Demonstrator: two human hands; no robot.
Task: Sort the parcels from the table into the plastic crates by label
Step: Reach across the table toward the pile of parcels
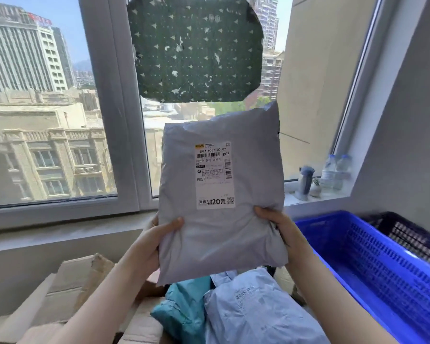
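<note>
Both hands, left (148, 240) and right (281, 228), grip the grey plastic mailer parcel (221, 234) by its lower side edges, thumbs curled across the front, long axis upright, white label (214, 175) facing the camera.

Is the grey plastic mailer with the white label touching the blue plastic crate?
Apart. The head view shows the grey plastic mailer raised, with the right hand and grey wall between its edge and the blue plastic crate's rim.
</note>
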